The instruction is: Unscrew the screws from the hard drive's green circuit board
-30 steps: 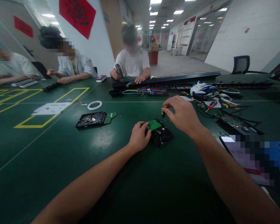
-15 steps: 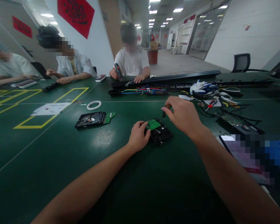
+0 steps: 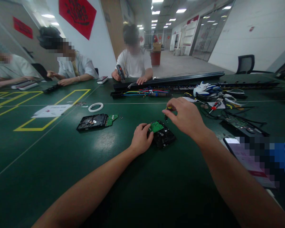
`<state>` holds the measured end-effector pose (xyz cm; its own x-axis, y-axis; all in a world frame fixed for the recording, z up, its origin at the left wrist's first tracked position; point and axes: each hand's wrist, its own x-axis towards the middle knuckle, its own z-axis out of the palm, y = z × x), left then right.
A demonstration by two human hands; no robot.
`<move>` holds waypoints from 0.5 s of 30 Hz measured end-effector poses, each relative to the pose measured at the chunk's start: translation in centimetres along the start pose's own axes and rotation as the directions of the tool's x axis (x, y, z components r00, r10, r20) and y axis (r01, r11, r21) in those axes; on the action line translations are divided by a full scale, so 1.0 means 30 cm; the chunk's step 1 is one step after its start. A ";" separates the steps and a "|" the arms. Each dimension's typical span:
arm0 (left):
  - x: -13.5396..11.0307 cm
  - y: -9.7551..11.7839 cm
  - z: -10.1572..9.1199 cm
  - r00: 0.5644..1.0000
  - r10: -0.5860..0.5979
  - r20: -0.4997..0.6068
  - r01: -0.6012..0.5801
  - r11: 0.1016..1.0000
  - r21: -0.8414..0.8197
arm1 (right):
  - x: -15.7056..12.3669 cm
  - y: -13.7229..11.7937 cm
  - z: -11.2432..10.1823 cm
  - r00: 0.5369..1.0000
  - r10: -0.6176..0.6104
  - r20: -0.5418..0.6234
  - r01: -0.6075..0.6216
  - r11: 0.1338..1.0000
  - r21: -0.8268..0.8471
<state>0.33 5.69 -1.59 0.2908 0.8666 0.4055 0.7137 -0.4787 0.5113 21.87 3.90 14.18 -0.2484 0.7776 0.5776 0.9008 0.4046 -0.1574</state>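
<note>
A black hard drive [image 3: 165, 139] with a green circuit board [image 3: 156, 127] on its upper face lies on the table in front of me. My left hand [image 3: 142, 138] grips its left edge, fingers curled and thumb against the side. In my right hand [image 3: 186, 117], thumb and fingers pinch the dark and yellow handle of a small screwdriver [image 3: 166, 116]. It stands nearly upright with its tip down at the drive, near the board's right edge; the exact contact is too small to see. To the left rests a second hard drive [image 3: 91, 122] with a green board sticking out.
A white tape roll [image 3: 95, 107] and paper sheets [image 3: 51, 110] lie left. Across the table a co-worker holds a power drill [image 3: 120, 72] by long black rails and colored wires. Gloves [image 3: 205, 89], a red screwdriver [image 3: 215, 107], cables and a phone-like device [image 3: 244, 158] sit right.
My right fingers have shifted slightly left and rolled around the screwdriver, so more of its handle shows. My left hand and the hard drive have stayed in place.
</note>
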 end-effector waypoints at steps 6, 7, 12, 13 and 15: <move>0.001 -0.003 0.001 1.000 -0.008 0.006 0.008 1.000 -0.001 | 0.003 -0.001 0.004 1.000 -0.028 0.012 0.028 1.000 -0.012; 0.000 -0.003 0.002 1.000 -0.008 0.005 0.008 1.000 -0.001 | 0.003 0.001 0.006 0.999 -0.036 0.019 0.036 0.999 0.012; 0.000 -0.003 0.002 1.000 -0.001 0.006 0.001 1.000 0.001 | 0.005 0.005 0.010 0.998 -0.048 0.044 0.044 0.997 0.070; 0.000 -0.003 0.002 1.000 -0.002 0.007 0.002 1.000 0.002 | 0.004 0.005 0.009 0.997 -0.057 0.045 0.054 0.996 0.077; 0.000 -0.003 0.003 1.000 -0.007 0.008 0.007 1.000 0.005 | 0.003 0.005 0.009 0.996 -0.086 0.037 0.082 0.992 0.095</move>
<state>0.31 5.73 -1.70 0.2908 0.8712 0.3954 0.7192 -0.4716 0.5102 21.89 4.17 13.99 -0.3381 0.7572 0.5590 0.8392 0.5114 -0.1851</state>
